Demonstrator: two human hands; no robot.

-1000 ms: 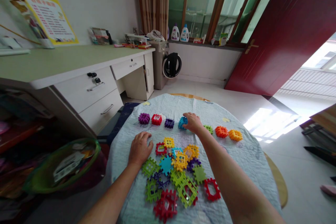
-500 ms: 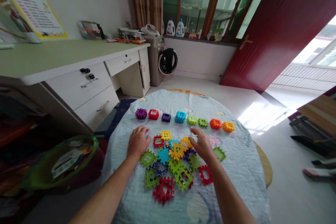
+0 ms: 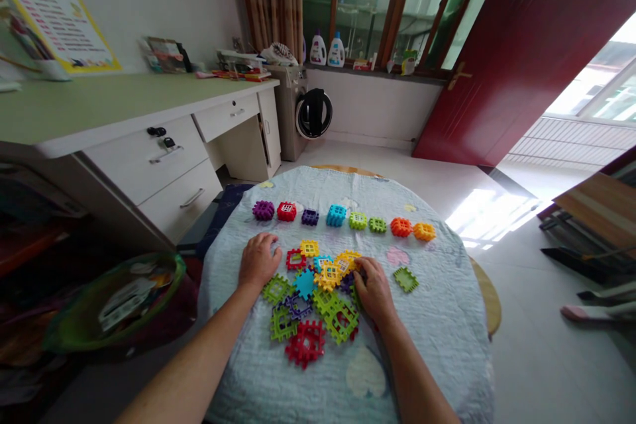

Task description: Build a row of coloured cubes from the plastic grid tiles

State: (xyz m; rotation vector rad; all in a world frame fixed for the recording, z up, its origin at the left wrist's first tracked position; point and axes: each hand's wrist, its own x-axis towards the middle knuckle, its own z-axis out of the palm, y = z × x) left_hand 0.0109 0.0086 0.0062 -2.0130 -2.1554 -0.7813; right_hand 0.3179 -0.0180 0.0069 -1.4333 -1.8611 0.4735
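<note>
On the cloth-covered table (image 3: 368,371) lies a loose pile of toothed plastic building pieces. My left hand (image 3: 259,261) rests left of the pile with its thumb apart from the fingers, holding nothing. Near it are a red square frame (image 3: 296,259) and a green piece (image 3: 277,289). My right hand (image 3: 374,289) is at the pile's right edge, fingers bent down by a dark purple piece (image 3: 347,283) and a yellow window piece (image 3: 347,262). What its fingertips grip is hidden. A blue piece (image 3: 305,284) and a red piece (image 3: 305,343) lie in the pile.
Behind the pile runs a row of small blocks, among them a purple one (image 3: 263,211), a blue one (image 3: 336,215) and an orange one (image 3: 400,227). A lone green piece (image 3: 406,279) lies to the right. A desk (image 3: 124,106) and a basket (image 3: 163,301) stand at left.
My right hand has come down and towards me onto the right side of the pile, covering the flat green piece and red frame there. My left hand stays beside the pile.
</note>
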